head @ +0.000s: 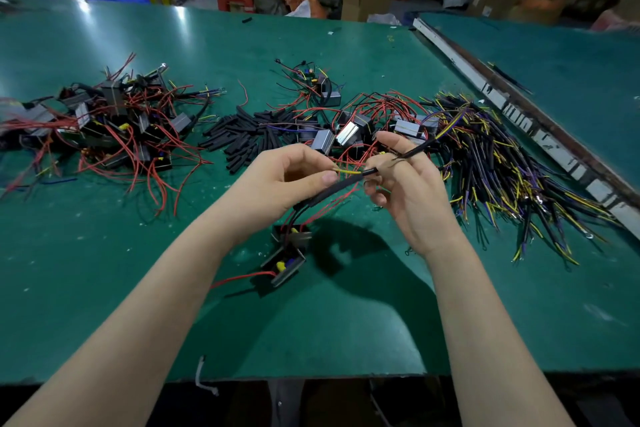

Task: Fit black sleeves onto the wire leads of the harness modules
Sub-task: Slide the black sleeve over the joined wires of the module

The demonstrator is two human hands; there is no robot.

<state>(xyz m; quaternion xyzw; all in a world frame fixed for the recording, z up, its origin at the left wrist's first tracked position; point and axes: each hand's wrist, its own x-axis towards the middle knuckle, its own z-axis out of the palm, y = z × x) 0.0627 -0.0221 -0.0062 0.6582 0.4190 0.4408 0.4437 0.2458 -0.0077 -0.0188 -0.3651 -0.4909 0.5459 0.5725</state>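
Head view, frame centre: the left hand pinches a black sleeve in its grip, steadying its mouth, while the right hand grips a wire lead, seemingly to thread it. Below them, the module lies on the bench; spare sleeves sit above, within reach.

Bare green bench lies open near the front edge. Farther back, module piles, loose sleeves and a cable heap crowd the way.
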